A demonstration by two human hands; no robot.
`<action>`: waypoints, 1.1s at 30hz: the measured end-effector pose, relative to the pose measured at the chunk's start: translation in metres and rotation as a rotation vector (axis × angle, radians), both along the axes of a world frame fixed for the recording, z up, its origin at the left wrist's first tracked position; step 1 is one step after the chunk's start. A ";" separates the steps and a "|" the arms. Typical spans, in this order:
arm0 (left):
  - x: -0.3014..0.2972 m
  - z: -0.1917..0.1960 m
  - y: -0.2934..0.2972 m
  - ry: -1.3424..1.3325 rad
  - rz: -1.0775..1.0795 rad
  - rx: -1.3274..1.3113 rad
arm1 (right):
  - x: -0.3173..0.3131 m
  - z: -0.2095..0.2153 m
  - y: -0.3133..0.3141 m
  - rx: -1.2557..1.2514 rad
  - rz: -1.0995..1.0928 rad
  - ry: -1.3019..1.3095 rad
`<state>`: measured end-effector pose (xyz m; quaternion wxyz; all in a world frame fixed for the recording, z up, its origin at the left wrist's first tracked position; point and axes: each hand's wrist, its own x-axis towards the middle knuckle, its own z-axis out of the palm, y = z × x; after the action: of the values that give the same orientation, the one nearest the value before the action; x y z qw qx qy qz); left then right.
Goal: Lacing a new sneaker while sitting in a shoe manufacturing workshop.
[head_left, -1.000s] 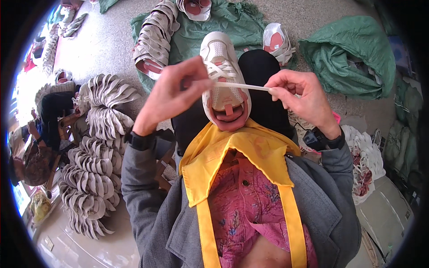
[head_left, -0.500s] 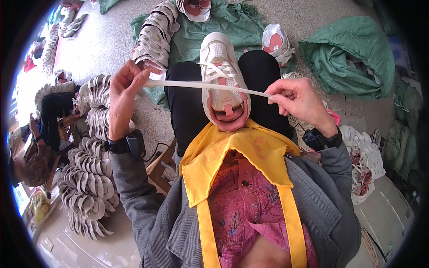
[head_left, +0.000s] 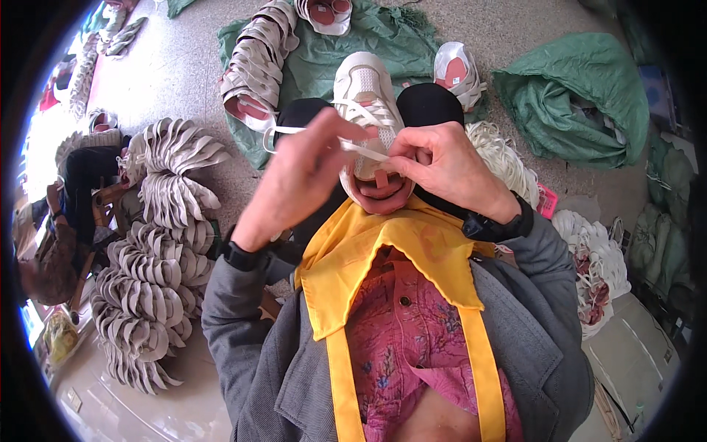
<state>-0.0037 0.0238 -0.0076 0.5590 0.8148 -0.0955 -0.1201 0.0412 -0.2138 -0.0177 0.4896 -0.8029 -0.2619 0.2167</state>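
Observation:
A white sneaker (head_left: 366, 88) with a pink lining rests toe-away on my lap between my knees. A white shoelace (head_left: 289, 130) runs across its upper eyelets. My left hand (head_left: 303, 173) pinches the lace just left of the shoe's tongue, with the free end trailing out to the left. My right hand (head_left: 440, 163) pinches the lace at the right side of the tongue, close against my left fingers. Both hands meet over the shoe's opening.
Stacked pale insoles (head_left: 151, 258) fan out on the floor at my left. More sneakers (head_left: 456, 70) and a row of soles (head_left: 254, 62) lie on a green cloth (head_left: 398, 33) ahead. A green sack (head_left: 582, 96) and a bundle of white laces (head_left: 508, 158) sit right. Another person (head_left: 55, 221) sits far left.
My left hand, which had pulled the lace far out to the left, has come back in to the shoe's tongue beside my right hand. The lace now hangs slack.

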 end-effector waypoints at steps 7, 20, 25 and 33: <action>-0.003 -0.015 -0.010 0.025 -0.119 -0.061 | -0.005 -0.007 -0.001 0.102 -0.005 0.044; -0.008 -0.028 -0.004 0.143 0.113 -0.081 | -0.004 -0.027 -0.007 0.064 0.158 -0.293; -0.010 -0.044 -0.007 0.154 0.179 -0.069 | -0.009 -0.028 -0.001 -0.049 0.268 -0.592; -0.007 -0.040 -0.023 -0.043 0.187 0.132 | -0.010 -0.036 -0.003 0.120 0.199 -0.716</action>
<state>-0.0107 0.0004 -0.0474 0.5108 0.8575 -0.0228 -0.0560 0.0309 -0.2168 -0.0534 0.3897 -0.7683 -0.5056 -0.0467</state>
